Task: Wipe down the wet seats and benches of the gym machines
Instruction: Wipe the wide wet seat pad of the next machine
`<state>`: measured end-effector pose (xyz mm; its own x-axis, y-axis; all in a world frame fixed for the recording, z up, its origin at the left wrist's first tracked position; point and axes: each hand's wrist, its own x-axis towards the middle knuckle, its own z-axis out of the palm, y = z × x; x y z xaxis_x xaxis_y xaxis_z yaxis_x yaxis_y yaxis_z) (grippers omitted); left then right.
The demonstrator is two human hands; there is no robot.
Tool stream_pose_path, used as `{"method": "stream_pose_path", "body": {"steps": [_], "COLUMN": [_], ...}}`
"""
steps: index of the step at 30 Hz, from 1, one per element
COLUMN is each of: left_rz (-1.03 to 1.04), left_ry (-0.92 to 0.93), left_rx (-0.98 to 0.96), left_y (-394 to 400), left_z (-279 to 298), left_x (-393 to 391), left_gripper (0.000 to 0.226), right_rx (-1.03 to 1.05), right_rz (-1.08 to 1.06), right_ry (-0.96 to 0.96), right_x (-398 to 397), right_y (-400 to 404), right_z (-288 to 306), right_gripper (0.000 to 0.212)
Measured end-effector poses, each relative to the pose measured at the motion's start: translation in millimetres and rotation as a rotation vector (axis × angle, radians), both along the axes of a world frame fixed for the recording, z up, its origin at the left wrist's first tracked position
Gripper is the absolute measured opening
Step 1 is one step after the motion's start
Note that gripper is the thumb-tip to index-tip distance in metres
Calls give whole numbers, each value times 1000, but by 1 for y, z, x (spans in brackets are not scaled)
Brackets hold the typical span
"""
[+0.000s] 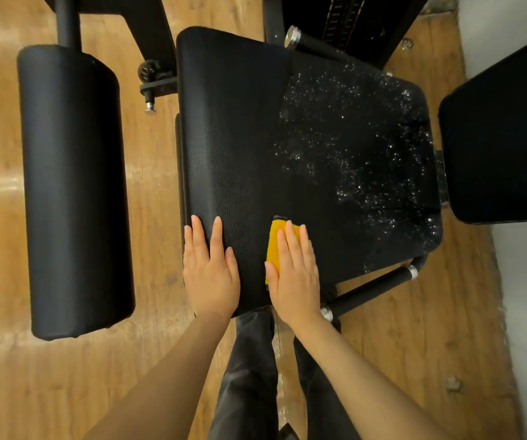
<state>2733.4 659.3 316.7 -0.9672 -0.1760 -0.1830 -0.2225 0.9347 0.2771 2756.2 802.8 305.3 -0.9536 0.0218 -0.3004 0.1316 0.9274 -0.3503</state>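
Note:
A black padded seat [243,128] of a gym machine fills the middle of the head view. Its left half looks dry, while water droplets [360,147] speckle the right half and the near right corner. My left hand [210,268] rests flat with straight fingers on the seat's near left edge. My right hand [294,274] presses flat on a folded yellow cloth [275,246] at the near middle of the seat, just left of the wet area. Most of the cloth is hidden under the palm.
A black roller pad [75,185] stands left of the seat. A black back pad [503,138] sits at the right. Black handle bars with silver caps [379,287] stick out at the seat's near right and far side. Wooden floor [414,344] lies all around.

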Motion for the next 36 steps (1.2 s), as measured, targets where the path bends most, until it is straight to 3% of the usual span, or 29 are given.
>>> {"method": "stream_pose_path", "body": {"steps": [10, 14, 22, 31, 36], "left_rz": [-4, 4, 29, -103, -196], "left_ry": [2, -12, -16, 88, 5], "left_rx": [7, 0, 85, 55, -101], "left_y": [-1, 0, -1, 11, 27], "left_z": [-2, -1, 5, 21, 12], "left_x": [1, 2, -2, -131, -182], "left_gripper": [52, 51, 49, 49, 50], "right_rx": [14, 9, 28, 62, 30], "right_rz": [55, 37, 8, -27, -73], "right_ry": [22, 35, -41, 32, 19], "right_x": [-175, -153, -17, -160, -140], "right_y": [2, 2, 2, 12, 11], "right_z": [6, 8, 6, 2, 4], "right_gripper": [62, 61, 62, 60, 63]}}
